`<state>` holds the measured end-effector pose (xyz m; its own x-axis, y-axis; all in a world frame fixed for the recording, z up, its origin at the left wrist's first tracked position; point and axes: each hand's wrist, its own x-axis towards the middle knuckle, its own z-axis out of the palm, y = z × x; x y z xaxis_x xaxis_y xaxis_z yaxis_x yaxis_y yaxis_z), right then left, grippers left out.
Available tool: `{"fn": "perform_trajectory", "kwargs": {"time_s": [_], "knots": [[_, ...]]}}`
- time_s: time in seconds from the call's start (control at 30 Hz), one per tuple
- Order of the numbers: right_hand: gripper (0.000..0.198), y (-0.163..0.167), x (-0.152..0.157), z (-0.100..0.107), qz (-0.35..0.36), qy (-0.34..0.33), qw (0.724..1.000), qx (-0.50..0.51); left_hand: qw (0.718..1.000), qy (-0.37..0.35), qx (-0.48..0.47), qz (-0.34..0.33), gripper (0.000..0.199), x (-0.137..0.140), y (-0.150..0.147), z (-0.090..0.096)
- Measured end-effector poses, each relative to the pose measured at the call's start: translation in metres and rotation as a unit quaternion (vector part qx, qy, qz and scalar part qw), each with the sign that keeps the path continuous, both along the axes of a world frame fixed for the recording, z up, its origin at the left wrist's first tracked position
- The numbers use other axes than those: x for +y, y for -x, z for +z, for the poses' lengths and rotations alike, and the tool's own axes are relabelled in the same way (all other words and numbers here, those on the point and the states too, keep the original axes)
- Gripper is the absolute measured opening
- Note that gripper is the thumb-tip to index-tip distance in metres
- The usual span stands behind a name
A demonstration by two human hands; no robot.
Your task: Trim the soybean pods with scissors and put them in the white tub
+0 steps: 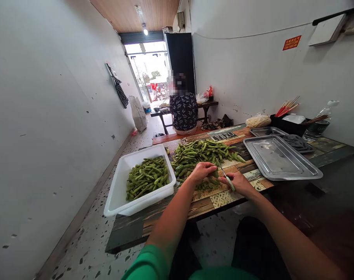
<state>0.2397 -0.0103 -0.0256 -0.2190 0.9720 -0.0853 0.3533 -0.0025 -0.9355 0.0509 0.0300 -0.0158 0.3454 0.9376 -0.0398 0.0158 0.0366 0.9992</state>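
My left hand (pixel 204 172) is closed, its fingertips pinching a green edamame pod (pixel 215 173) above the table. In my right hand (pixel 239 184) is a pair of scissors (pixel 229 182) with pale green handles, the blades pointing up and away, close beside the pod. Beyond both hands spreads a heap of edamame pods (pixel 194 153) on the patterned wooden table (pixel 200 204). Small green trimmings (pixel 207 186) lie below the hands. To the left stands a white plastic tub (pixel 114 198) partly filled with edamame pods (pixel 149 175).
Metal trays (pixel 282 157) lie at the right of the table. Behind them are a black box (pixel 292 119) with skewers and a plastic bottle (pixel 318 126). A person (pixel 184 111) sits farther off, back turned, at another table (pixel 210 104). A wall (pixel 48 116) runs along the left.
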Motion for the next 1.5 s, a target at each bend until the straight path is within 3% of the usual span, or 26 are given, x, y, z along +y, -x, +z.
{"fn": "perform_trajectory", "kwargs": {"time_s": [0.27,0.47,0.6,0.67,0.7,0.77,0.87,0.93,1.0,1.1,1.2,1.3,1.37,1.5], "knots": [[0.038,0.000,-0.005,0.015,0.026,0.016,1.000,0.001,0.982,-0.099,0.160,-0.026,0.037,-0.005,0.004,0.007],[0.043,0.009,-0.011,0.003,0.002,0.034,0.997,0.072,0.995,0.010,0.080,-0.064,0.031,-0.008,0.003,0.012],[0.041,0.003,-0.010,-0.002,-0.093,0.089,0.981,0.147,0.995,0.081,-0.046,0.039,0.021,-0.002,0.008,0.017],[0.043,-0.001,-0.010,-0.001,-0.127,0.111,0.964,0.205,0.989,0.054,-0.031,0.134,0.015,0.003,0.009,0.015],[0.044,-0.002,-0.010,0.000,-0.134,0.114,0.957,0.229,0.984,0.020,0.020,0.174,0.014,0.005,0.008,0.014],[0.045,-0.004,-0.010,0.001,-0.133,0.112,0.951,0.254,0.959,-0.074,0.181,0.205,0.017,0.008,0.003,0.008],[0.044,-0.003,-0.011,0.002,-0.133,0.123,0.954,0.240,0.874,-0.203,0.418,0.138,0.020,0.009,-0.008,0.000],[0.043,-0.003,-0.011,0.003,-0.135,0.132,0.955,0.230,0.825,-0.245,0.501,0.090,0.021,0.009,-0.014,-0.003],[0.042,-0.004,-0.011,0.002,-0.131,0.132,0.956,0.225,0.806,-0.263,0.526,0.069,0.019,0.009,-0.016,-0.004],[0.043,-0.006,-0.010,0.002,-0.117,0.129,0.964,0.200,0.828,-0.265,0.486,0.085,0.018,0.009,-0.016,-0.005],[0.044,-0.004,-0.010,0.003,-0.090,0.129,0.975,0.154,0.897,-0.220,0.359,0.134,0.015,0.012,-0.013,-0.008],[0.044,0.000,-0.010,0.006,-0.064,0.116,0.985,0.107,0.965,-0.120,0.193,0.132,0.018,0.014,-0.013,-0.011],[0.045,0.003,-0.011,0.009,-0.050,0.112,0.989,0.084,0.984,-0.065,0.120,0.115,0.021,0.013,-0.013,-0.011],[0.047,0.005,-0.011,0.013,-0.034,0.116,0.991,0.059,0.992,-0.017,0.066,0.103,0.022,0.008,-0.014,-0.005]]}}
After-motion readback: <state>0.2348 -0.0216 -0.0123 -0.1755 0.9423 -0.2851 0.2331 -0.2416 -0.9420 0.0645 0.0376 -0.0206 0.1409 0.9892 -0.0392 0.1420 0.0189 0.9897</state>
